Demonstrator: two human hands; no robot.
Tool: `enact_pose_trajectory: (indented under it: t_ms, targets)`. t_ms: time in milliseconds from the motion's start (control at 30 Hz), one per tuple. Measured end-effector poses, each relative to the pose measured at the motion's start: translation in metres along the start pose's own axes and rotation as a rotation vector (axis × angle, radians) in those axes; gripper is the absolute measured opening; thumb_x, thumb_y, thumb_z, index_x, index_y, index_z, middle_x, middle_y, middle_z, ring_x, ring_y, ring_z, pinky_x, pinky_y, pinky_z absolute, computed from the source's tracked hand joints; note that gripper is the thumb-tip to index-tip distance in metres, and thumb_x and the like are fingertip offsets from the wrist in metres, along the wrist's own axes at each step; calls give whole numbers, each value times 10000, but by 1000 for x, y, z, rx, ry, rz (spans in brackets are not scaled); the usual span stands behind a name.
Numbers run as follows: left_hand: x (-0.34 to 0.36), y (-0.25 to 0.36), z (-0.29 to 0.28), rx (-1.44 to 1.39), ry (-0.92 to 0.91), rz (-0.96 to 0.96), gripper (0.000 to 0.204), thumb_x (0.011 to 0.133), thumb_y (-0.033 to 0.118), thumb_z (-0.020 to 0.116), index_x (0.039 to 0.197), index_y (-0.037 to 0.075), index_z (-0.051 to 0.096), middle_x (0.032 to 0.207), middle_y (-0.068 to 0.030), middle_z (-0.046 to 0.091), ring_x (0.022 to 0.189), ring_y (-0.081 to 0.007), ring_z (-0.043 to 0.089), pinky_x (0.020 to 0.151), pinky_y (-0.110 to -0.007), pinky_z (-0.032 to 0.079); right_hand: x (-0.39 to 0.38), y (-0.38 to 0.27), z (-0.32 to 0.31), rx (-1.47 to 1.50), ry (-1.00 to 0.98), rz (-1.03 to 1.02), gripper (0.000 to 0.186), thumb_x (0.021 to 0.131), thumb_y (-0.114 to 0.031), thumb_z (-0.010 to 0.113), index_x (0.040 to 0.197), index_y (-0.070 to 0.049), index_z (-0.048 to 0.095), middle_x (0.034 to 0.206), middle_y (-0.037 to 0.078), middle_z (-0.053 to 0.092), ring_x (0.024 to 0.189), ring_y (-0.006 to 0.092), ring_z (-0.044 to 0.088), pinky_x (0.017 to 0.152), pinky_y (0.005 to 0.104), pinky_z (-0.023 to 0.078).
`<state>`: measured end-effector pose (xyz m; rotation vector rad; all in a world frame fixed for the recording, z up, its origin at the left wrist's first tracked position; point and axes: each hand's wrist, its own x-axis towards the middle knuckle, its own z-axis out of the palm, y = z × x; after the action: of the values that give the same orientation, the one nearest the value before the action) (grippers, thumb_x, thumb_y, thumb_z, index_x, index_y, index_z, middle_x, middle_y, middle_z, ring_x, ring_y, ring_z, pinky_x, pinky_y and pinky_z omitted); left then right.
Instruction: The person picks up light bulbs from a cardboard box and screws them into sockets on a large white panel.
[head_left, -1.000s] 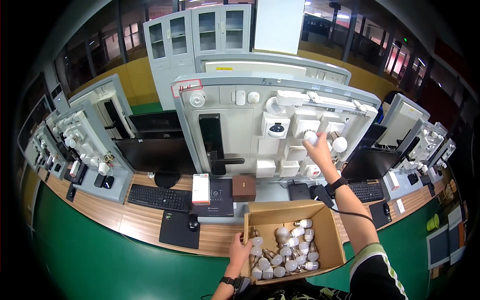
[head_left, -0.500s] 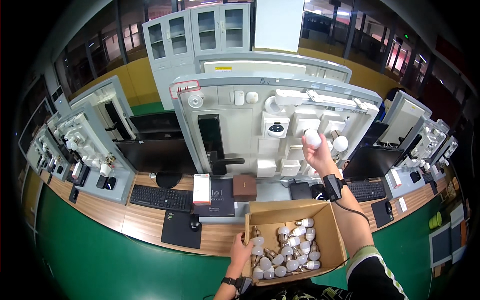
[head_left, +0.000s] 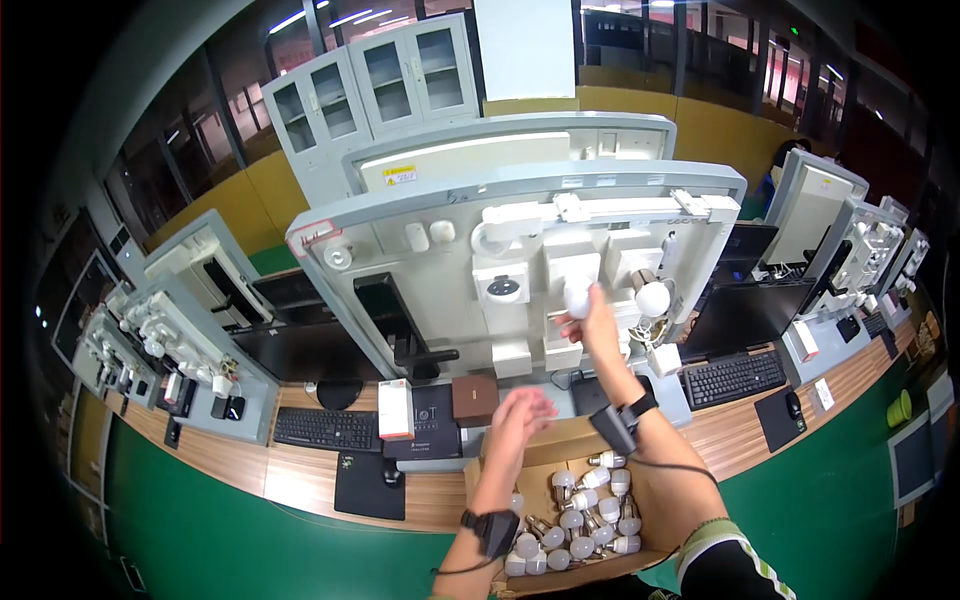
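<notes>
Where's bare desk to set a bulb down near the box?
Bare wood strip between the left keyboard and the desk's front edge, left of the black mat. More bare wood between the right keyboard and the right mouse pad. The cardboard box is crowded with bulbs.

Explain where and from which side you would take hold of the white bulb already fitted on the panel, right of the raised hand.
Grip the white bulb around its round globe, coming from the front. Its base seems to sit in a fitting on the upright panel, so only the globe projects free. The right hand holds another bulb the same way.
</notes>
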<state>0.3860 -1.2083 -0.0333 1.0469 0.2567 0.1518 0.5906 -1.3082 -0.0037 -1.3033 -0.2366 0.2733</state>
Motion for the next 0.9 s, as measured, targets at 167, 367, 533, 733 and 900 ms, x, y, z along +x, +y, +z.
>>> enact_pose_trajectory:
  t_ms: [167,367,533,733,900]
  targets:
    - [105,18,44,-271,-140,-151,476,1018,433,442,1308,59,493,1218,-122,602,1142,-253,590,953,-422,483,-25,-3,2,-440,35,-247,423,1004,-330,492,1223,28,540,898,209,655,793,270,637,725,371,493]
    - [135,23,76,-428,-202,-177,529,1006,453,443,1380,80,455,1268,-116,586,1194,-263,572,1023,-433,450,-14,-21,-26,-563,-58,-270,445,948,-324,561,1197,45,575,939,256,656,926,382,617,828,457,482]
    - [142,30,86,-584,-306,-268,508,960,458,494,1216,21,534,1033,-96,578,784,-173,527,631,-270,431,-36,-41,-60,-214,8,-522,332,944,-198,582,1197,17,584,943,195,655,918,340,607,802,410,490]
    - [154,23,94,-421,-109,-210,496,916,381,558,1166,-43,501,958,-115,523,742,-160,473,528,-266,389,-142,31,-187,-251,-260,-13,147,957,-120,567,963,5,645,861,129,665,791,235,642,723,324,502]
    - [141,37,137,124,198,-91,225,958,216,583,1044,29,492,907,-117,626,532,-77,395,395,-191,278,-210,56,-254,-424,-80,273,164,959,-125,540,964,6,637,870,156,656,835,260,622,776,350,493]
